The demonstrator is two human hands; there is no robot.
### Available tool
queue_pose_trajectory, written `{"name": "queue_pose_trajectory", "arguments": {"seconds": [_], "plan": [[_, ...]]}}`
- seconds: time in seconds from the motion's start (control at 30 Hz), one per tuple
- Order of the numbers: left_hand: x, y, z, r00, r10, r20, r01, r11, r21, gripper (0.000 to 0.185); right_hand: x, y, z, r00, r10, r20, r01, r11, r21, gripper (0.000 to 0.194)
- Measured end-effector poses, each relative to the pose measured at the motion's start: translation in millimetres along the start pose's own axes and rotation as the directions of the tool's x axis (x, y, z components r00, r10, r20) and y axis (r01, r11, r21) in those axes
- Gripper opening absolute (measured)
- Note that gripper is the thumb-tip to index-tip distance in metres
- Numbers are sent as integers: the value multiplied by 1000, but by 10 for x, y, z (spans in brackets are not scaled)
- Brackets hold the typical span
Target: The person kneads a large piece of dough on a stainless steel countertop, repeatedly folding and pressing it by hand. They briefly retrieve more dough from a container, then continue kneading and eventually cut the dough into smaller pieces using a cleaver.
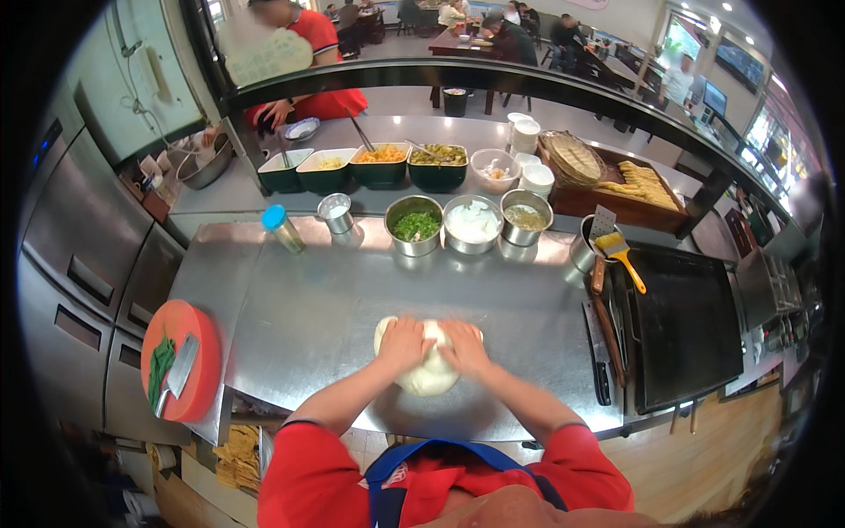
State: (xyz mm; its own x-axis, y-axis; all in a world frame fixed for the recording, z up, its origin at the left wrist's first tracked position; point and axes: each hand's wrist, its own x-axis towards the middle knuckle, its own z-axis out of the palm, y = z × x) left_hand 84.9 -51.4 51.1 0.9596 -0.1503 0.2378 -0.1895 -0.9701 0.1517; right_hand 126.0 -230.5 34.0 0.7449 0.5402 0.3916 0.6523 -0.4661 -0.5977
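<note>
A pale lump of dough [428, 381] rests on the stainless steel worktop [317, 330] right in front of me. My left hand [404, 342] presses on its left side, palm down, and my right hand [464, 343] presses on the right side. Both hands touch the dough from above, with fingers pointing away from me and slightly blurred. Beyond them stand metal bowls of chopped green onion [414, 228], a white paste-like substance [473, 223] and a seasoning mixture in liquid [525, 216].
At left, a cleaver [182, 366] and leafy greens [160, 363] lie on a red round cutting board [206, 369]. A knife [601, 383], rolling pin [607, 330] and black griddle [690, 323] are at right. A yellow-handled brush [619, 249] sits by a metal container [582, 247]. A person [320, 39] stands beyond the counter.
</note>
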Motion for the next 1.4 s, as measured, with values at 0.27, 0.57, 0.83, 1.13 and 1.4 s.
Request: {"name": "queue_pose_trajectory", "arguments": {"seconds": [0.27, 0.57, 0.83, 1.13, 1.4], "plan": [[-275, -231, 212, 911, 254, -324, -354, 884, -305, 14, -199, -315, 393, 987, -111, -112, 91, 981, -172, 17], [920, -566, 613, 926, -29, -376, -84, 956, -282, 16, 1018, 375, 645, 874, 280, -397, -443, 795, -414, 19], [-515, -665, -129, 959, 208, -192, -272, 864, -424, 19, -177, -646, 587, 992, 45, -118, -98, 866, -491, 57], [669, -666, 519, 910, -413, 35, 348, 714, -607, 22, 645, 277, 454, 991, -128, 27, 130, 938, -320, 44], [398, -714, 487, 922, -291, 256, 376, 834, -404, 41, 681, -196, 320, 992, 120, 45, -93, 912, -399, 28]]}}
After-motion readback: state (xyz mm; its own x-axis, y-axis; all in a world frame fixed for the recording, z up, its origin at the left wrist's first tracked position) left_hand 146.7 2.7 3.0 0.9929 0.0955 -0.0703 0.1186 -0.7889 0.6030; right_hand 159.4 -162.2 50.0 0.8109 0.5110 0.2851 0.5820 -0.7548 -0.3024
